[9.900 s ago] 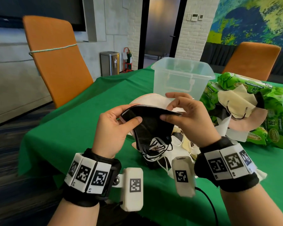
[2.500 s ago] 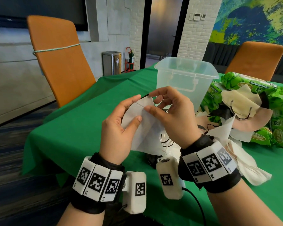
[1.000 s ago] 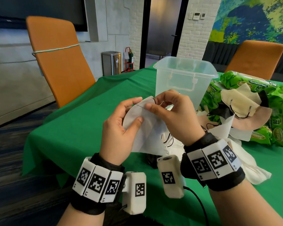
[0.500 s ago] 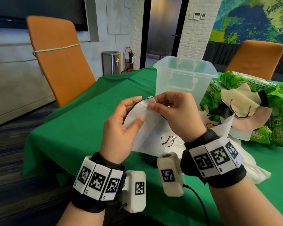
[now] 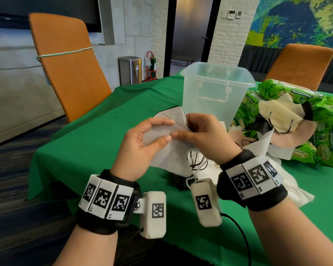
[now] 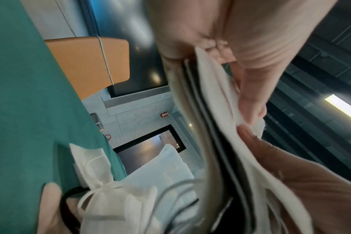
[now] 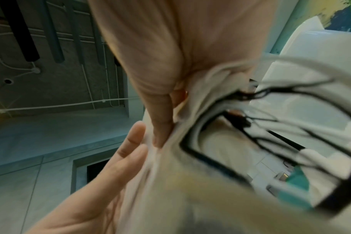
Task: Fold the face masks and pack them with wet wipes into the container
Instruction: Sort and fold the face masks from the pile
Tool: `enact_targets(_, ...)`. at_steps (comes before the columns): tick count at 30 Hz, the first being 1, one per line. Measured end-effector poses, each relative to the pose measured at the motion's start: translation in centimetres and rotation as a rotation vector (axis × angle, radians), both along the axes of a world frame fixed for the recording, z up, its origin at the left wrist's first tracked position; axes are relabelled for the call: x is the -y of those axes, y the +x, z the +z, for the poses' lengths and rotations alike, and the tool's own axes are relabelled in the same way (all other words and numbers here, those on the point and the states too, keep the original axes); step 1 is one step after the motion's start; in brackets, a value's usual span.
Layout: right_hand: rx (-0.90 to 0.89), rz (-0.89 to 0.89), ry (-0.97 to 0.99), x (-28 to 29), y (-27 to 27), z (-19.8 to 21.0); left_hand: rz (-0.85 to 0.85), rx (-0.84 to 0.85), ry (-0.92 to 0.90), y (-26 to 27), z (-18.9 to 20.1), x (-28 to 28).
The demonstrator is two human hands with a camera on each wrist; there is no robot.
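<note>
A white face mask (image 5: 162, 138) with black ear loops is held up over the green table (image 5: 96, 135), in front of the clear plastic container (image 5: 215, 93). My left hand (image 5: 142, 144) pinches its left part between thumb and fingers. My right hand (image 5: 204, 137) grips its top edge from the right. The left wrist view shows several stacked mask layers (image 6: 220, 126) between my fingers. In the right wrist view the mask (image 7: 170, 174) and its black loops (image 7: 250, 126) are blurred. Green wet wipe packs (image 5: 311, 131) lie at the right, with beige masks (image 5: 277, 116) on them.
More loose masks (image 5: 196, 166) lie on the table under my hands, white ones also at the right (image 5: 296, 194). Two orange chairs (image 5: 65, 60) stand at the table's left and far right. A steel bin (image 5: 130, 70) stands by the wall.
A black mask was in my hands 9.9 s ago; now it is a white one. Over the last second my right hand slid along the top edge and folded it down.
</note>
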State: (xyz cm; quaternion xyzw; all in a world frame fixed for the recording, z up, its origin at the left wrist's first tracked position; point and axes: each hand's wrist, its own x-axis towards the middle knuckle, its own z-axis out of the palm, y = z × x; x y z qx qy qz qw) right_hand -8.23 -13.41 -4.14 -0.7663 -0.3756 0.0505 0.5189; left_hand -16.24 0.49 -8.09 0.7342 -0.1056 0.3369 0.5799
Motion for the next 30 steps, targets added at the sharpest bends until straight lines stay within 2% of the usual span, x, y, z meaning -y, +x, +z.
enact_targets(4,0.016,0.006,-0.019,0.1,-0.5,-0.3,-0.027,-0.067,-0.031,-0.3,-0.2,0.1)
enact_targets(9,0.036,0.006,-0.136,1.9,0.0,-1.5,0.134,-0.041,-0.194,-0.1,-0.6,-1.0)
enact_targets(14,-0.13,-0.085,0.021,3.5,-0.2,-1.7,0.17,-0.049,-0.149,0.2,-0.8,-1.1)
enact_targets(21,-0.09,-0.112,0.016,4.2,-0.1,-1.7,0.196,-0.051,-0.068,0.4,-0.9,-0.6)
enact_targets(30,-0.065,-0.147,-0.017,5.1,0.2,-2.0,0.169,-0.071,-0.057,0.4,-0.9,-0.6)
